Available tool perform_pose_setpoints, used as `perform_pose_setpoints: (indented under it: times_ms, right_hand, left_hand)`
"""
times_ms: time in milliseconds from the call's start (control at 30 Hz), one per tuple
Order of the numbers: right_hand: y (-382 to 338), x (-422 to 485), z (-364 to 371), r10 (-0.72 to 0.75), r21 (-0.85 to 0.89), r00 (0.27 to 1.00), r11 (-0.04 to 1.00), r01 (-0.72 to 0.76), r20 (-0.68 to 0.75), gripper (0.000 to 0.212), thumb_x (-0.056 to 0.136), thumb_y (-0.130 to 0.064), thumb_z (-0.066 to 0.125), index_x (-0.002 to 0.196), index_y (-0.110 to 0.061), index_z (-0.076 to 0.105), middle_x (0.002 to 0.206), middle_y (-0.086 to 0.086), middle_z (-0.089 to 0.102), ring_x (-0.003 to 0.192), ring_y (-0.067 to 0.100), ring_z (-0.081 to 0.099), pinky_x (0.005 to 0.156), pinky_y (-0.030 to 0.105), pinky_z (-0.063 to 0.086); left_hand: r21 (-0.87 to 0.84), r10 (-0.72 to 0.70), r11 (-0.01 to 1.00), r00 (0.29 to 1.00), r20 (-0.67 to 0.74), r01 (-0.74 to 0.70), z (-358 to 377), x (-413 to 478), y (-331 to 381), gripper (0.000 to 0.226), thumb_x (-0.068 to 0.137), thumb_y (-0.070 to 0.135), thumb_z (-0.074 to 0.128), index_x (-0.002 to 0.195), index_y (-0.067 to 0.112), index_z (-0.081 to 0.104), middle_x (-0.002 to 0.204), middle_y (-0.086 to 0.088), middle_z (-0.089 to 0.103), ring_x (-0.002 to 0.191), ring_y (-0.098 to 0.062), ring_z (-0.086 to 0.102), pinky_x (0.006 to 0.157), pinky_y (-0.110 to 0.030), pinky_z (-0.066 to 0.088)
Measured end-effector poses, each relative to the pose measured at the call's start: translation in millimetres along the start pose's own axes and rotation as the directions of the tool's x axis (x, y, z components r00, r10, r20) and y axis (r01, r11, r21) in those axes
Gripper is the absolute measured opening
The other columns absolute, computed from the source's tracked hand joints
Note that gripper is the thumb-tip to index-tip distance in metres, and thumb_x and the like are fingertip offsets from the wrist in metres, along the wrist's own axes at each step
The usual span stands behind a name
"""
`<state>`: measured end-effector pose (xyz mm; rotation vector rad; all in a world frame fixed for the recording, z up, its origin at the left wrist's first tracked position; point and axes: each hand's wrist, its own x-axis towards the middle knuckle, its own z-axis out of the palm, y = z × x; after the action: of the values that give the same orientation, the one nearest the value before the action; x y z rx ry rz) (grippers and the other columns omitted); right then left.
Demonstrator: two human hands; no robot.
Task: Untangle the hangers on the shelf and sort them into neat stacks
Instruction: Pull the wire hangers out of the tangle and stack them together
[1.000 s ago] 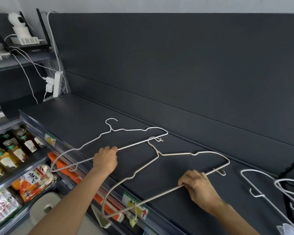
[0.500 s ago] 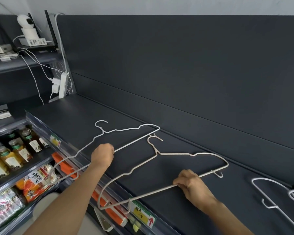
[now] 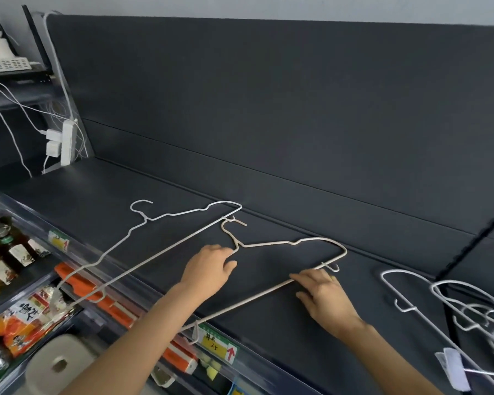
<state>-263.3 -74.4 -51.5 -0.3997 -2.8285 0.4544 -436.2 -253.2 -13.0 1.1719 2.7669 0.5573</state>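
Right hand [image 3: 322, 292] spread, pinning beige hanger's [image 3: 268, 243] bar to shelf [image 3: 111, 189]; left hand [image 3: 208, 269] at its neck (grip unclear), likely unhooking it from white hanger [image 3: 183, 213].

One wide-angle head camera stands at the front edge of the dark shelf [image 3: 103, 195] and looks forward and down across it at close range. The left hand [image 3: 208, 269] and right hand [image 3: 322, 297] enter from below. The back panel [image 3: 268, 95] rises behind the shelf, and lower shelves [image 3: 26, 283] show beneath its left end.
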Motion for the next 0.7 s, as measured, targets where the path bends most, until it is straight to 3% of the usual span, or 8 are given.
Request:
perform_pose_setpoints:
  times_ms: [133,267,467,700]
  right_hand:
    - [21,-36,-24,0.107,-0.081,0.994,0.991,-0.106,-0.001,0.041,0.088,-0.025,0.055,0.128,-0.019,0.051,0.124,0.0,0.056,0.116,0.024,0.05,0.097,0.034,0.036]
    - [50,-79,-48,0.199,-0.161,0.978,0.965,-0.206,-0.057,0.043,0.079,-0.034,0.054,0.118,-0.016,0.059,0.109,0.003,0.064,0.101,0.028,0.061,0.084,0.04,0.049]
    - [91,-152,-95,0.347,-0.173,0.935,0.919,-0.354,-0.071,0.048,0.09,-0.038,0.047,0.134,-0.02,0.042,0.128,-0.001,0.051,0.12,0.022,0.044,0.101,0.032,0.034]
    - [142,-242,-143,0.423,-0.123,0.902,0.894,-0.432,-0.092,0.047,0.088,-0.035,0.052,0.13,-0.015,0.048,0.127,0.004,0.053,0.119,0.026,0.046,0.102,0.035,0.036]
  left_hand:
    - [-0.004,0.118,0.993,0.989,0.091,-0.118,14,-14,54,0.04,0.096,0.031,0.043,0.132,0.016,0.047,0.132,-0.003,0.052,0.125,-0.02,0.044,0.098,-0.033,0.039]
    - [-0.022,0.22,0.975,0.966,0.132,-0.219,32,-19,107,0.037,0.095,0.031,0.042,0.128,0.016,0.05,0.128,-0.003,0.054,0.122,-0.02,0.044,0.097,-0.034,0.04]
    - [-0.046,0.335,0.942,0.925,0.182,-0.332,65,-29,191,0.04,0.095,0.033,0.042,0.132,0.018,0.046,0.133,0.0,0.051,0.126,-0.018,0.042,0.101,-0.034,0.039]
    - [-0.029,0.386,0.921,0.901,0.197,-0.389,98,-65,292,0.038,0.096,0.03,0.041,0.131,0.016,0.047,0.132,-0.002,0.051,0.127,-0.019,0.041,0.096,-0.032,0.039]
